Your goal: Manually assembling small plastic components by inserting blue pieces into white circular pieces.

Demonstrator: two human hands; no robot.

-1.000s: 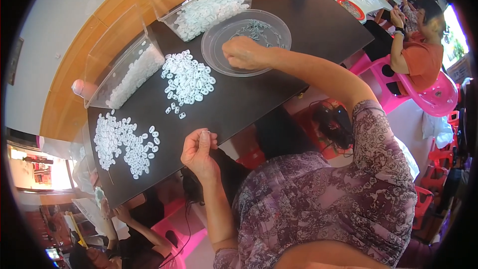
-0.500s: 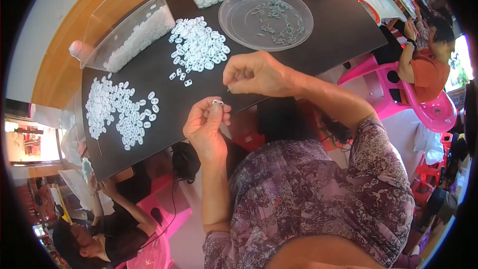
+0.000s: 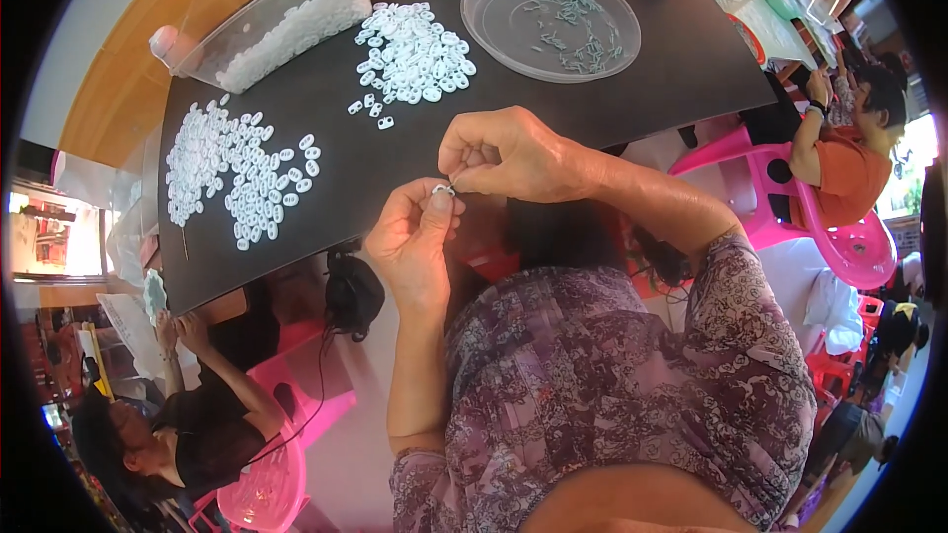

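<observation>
My left hand (image 3: 413, 249) is closed, its thumb and fingers pinching a small white plastic piece (image 3: 443, 190) in front of the table edge. My right hand (image 3: 518, 154) is pinched too, its fingertips meeting that piece from the right; whatever they hold is too small to name. Beyond my hands lies a heap of white oval pieces with two holes each (image 3: 413, 57). Farther right, a clear round plastic tray (image 3: 499, 30) holds many tiny grey-green slivers (image 3: 575, 8).
More white oval pieces (image 3: 202, 153) spread over the dark table (image 3: 331, 202) at left. Clear bins of white pieces (image 3: 296, 32) stand along the far side. One person (image 3: 183, 434) sits at lower left, another (image 3: 857, 158) at right on a pink chair (image 3: 760, 178).
My right fingertips have come down to the white piece, closing the gap between my hands. The table and its things sit higher in view, as the camera has shifted.
</observation>
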